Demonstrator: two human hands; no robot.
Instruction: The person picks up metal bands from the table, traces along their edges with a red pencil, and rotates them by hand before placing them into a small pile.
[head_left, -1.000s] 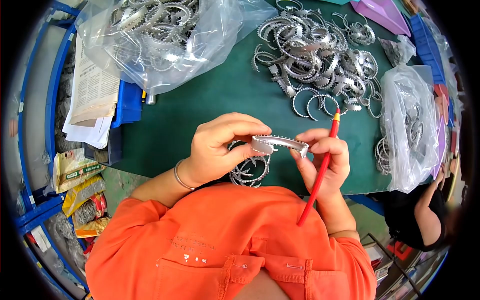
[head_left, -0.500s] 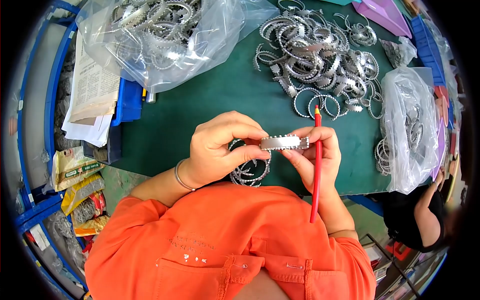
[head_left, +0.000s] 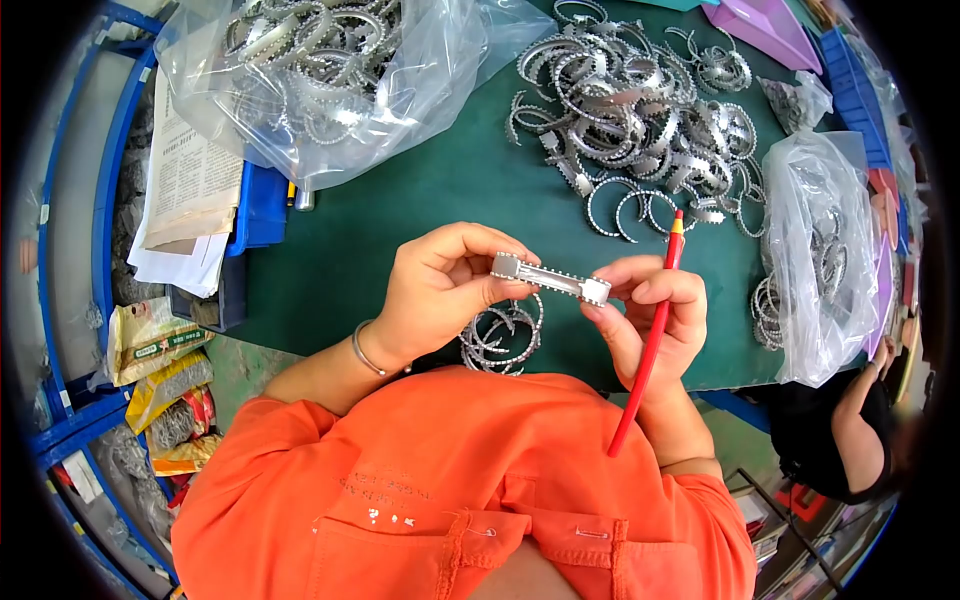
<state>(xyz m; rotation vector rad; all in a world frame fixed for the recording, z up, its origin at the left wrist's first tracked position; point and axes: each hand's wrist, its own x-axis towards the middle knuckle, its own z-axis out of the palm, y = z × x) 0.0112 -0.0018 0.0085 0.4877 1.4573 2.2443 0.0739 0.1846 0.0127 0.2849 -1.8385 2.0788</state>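
Observation:
Between the thumb and fingers of my left hand (head_left: 435, 295) is a silver cuff bracelet (head_left: 550, 279) with beaded edges, its open ends turned toward me. My right hand (head_left: 665, 320) grips a red pencil (head_left: 645, 370), tip pointing up and away. Its thumb and index finger are at the bracelet's right end; whether they press on it I cannot tell. Just below my left hand, several similar bracelets (head_left: 500, 345) lie on the green table (head_left: 440, 190) close to my body. A thin bangle (head_left: 362, 350) circles my left wrist.
A large heap of silver cuffs (head_left: 640, 110) covers the back right. One clear plastic bag (head_left: 420, 110) of cuffs stands at back left, another bag (head_left: 815, 270) at right. Papers (head_left: 195, 165) rest by a blue bin (head_left: 262, 205). Another person's arm (head_left: 855, 430) shows at lower right.
The bracelet has turned, so its open ends now face me and its right end dips. My right hand has moved slightly right, and the pencil leans further to the right.

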